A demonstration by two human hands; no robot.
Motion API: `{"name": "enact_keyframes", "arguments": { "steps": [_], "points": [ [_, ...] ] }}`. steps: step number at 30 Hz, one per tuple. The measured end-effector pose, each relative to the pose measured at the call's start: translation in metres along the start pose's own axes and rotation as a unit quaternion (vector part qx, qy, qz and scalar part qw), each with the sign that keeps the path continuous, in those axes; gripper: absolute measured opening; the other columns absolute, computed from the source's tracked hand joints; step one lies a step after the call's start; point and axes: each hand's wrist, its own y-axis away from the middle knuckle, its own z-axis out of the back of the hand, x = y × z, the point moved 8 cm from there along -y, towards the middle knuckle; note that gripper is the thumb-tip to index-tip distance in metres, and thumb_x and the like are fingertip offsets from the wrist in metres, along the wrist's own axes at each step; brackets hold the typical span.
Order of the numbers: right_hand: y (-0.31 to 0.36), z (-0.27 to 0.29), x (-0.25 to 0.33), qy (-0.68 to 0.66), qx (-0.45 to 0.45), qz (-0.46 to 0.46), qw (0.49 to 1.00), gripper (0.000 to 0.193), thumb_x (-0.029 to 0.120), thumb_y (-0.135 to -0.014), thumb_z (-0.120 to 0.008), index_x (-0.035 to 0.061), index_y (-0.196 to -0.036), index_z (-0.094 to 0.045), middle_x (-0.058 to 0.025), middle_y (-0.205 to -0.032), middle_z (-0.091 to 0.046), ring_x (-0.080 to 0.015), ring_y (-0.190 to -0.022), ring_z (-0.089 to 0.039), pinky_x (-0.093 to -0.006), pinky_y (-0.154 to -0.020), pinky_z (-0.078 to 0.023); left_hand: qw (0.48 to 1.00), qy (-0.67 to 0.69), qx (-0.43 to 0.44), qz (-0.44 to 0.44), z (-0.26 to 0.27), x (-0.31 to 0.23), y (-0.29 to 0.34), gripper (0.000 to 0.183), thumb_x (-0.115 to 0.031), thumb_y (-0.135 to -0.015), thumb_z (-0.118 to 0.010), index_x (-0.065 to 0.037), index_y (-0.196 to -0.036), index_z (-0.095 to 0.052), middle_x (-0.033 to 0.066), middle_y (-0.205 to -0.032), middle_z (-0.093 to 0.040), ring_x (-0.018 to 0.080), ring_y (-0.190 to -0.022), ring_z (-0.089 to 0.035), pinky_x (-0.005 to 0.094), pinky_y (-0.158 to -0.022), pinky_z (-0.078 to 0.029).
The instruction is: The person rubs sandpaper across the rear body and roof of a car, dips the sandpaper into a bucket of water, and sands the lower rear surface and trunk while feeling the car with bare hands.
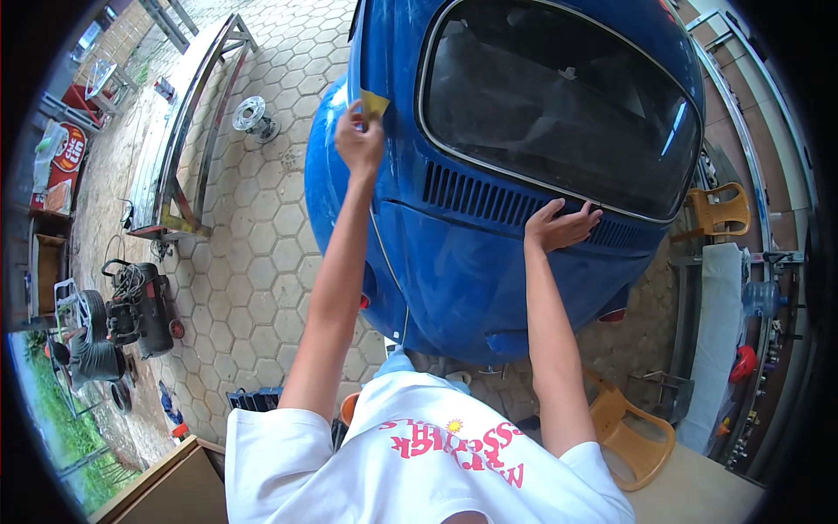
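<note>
A blue rounded car (463, 271) stands right in front of me, its dark rear window (559, 96) at the far side. My left hand (358, 141) is closed on a small yellow piece of sandpaper (374, 104), held at the bodywork left of the window. Whitish streaks mark the paint around there. Just below the window's trim, my right hand (560, 227) rests with spread fingers on the body by the slotted vents (476, 194). It holds nothing. Part of the vent row is hidden behind that hand.
Left of the car is a long metal bench (170, 144) beside a shiny wheel hub (253, 117). A black air compressor (144, 306) sits lower left. On the right are an orange plastic chair (630, 428), another chair (720, 210) and a blue water bottle (763, 299).
</note>
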Motion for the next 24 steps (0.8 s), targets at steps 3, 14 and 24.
{"name": "enact_keyframes", "arguments": {
  "steps": [3,14,24],
  "points": [
    [0.003,0.000,0.007,-0.012,0.006,-0.004,1.000,0.064,0.045,-0.101,-0.041,0.0037,-0.149,-0.037,-0.0290,-0.162,-0.023,-0.0442,-0.151,-0.023,-0.0604,-0.121,-0.018,0.993,-0.033,0.104,-0.046,-0.024,-0.015,0.057,0.028,-0.015,-0.087,-0.070,-0.003,-0.113,-0.068,0.0178,-0.121,-0.065,0.0375,-0.104,-0.067,0.0431,-0.087,-0.055],
    [0.004,0.002,0.000,0.002,-0.012,0.000,1.000,0.064,0.050,-0.102,-0.039,0.0069,-0.149,-0.037,-0.0288,-0.160,-0.026,-0.0426,-0.150,-0.026,-0.0595,-0.121,-0.020,0.967,-0.103,0.198,-0.124,-0.003,-0.058,0.161,0.054,-0.036,-0.091,-0.067,-0.001,-0.131,-0.060,0.0198,-0.141,-0.056,0.0356,-0.122,-0.055,0.0440,-0.105,-0.040],
    [0.003,-0.003,0.002,0.006,-0.004,-0.003,1.000,0.065,0.051,-0.103,-0.037,0.0058,-0.149,-0.038,-0.0299,-0.160,-0.027,-0.0440,-0.150,-0.026,-0.0607,-0.120,-0.020,0.983,-0.018,0.138,0.121,-0.084,-0.019,0.123,0.071,-0.027,-0.106,-0.039,0.008,-0.159,-0.007,0.0306,-0.166,-0.004,0.0453,-0.155,-0.004,0.0537,-0.125,-0.008]
  ]
}}
